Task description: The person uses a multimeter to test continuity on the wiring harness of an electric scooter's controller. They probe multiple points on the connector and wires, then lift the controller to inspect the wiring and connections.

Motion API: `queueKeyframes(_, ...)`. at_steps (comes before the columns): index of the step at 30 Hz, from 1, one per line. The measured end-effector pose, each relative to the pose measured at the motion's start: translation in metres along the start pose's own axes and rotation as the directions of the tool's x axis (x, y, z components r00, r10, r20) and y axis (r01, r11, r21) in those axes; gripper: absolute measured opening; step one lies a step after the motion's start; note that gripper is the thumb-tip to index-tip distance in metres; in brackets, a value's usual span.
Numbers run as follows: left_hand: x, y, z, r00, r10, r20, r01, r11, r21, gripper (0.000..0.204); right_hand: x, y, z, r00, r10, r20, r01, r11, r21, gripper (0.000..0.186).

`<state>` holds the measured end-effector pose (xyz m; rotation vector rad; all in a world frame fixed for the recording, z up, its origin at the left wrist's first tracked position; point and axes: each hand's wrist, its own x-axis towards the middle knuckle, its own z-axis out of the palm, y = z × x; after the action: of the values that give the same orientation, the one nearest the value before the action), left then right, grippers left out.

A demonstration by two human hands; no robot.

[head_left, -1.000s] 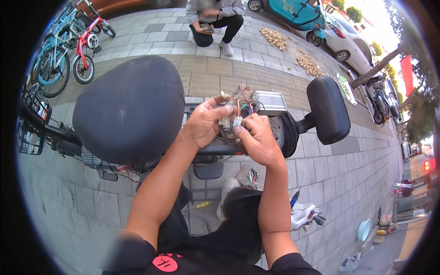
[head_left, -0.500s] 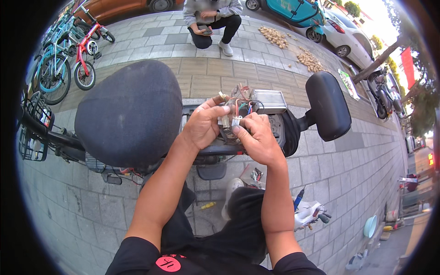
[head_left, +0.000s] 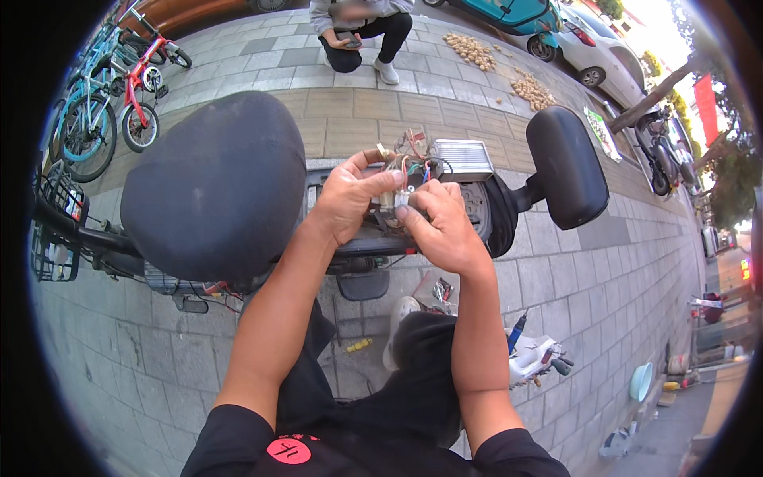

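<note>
An electric scooter's rear part lies across in front of me, its body open between the dark front seat (head_left: 214, 187) and the black backrest (head_left: 567, 167). Colored wires (head_left: 416, 167) rise from the opening beside a silver finned controller box (head_left: 463, 159). My left hand (head_left: 347, 199) is closed on a wire connector, thumb pointing right. Close beside it, my right hand (head_left: 443, 226) pinches a white plug connector (head_left: 403, 195) between thumb and fingers. The two hands nearly meet over the opening, and the fingers partly hide the connectors.
Below the scooter lie a tray of small tools (head_left: 439, 291) and a yellow-handled tool (head_left: 359, 345). A white panel (head_left: 532, 359) with a blue screwdriver (head_left: 517, 330) is by my right arm. A person (head_left: 362, 36) squats beyond. Bicycles (head_left: 91, 119) stand far left.
The whole scene has shifted slightly up and left in the picture. My hands have kept their grips at the connectors, with the right fingers a little closer to the left thumb.
</note>
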<state>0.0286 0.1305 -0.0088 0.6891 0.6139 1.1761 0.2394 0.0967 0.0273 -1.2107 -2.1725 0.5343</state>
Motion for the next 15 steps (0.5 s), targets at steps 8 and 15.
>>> queueKeyframes(8, 0.000, 0.000, 0.001, 0.998, -0.030, -0.057, 0.025, 0.996, -0.089, 0.042, -0.004, -0.017, 0.005, 0.996, 0.064, -0.067, -0.070, 0.994, -0.086, 0.033)
queueKeyframes(15, -0.003, 0.008, -0.003, 0.999, -0.032, 0.041, 0.041, 0.969, -0.243, 0.031, -0.006, -0.014, 0.003, 0.987, 0.083, -0.137, -0.092, 0.994, -0.064, 0.028)
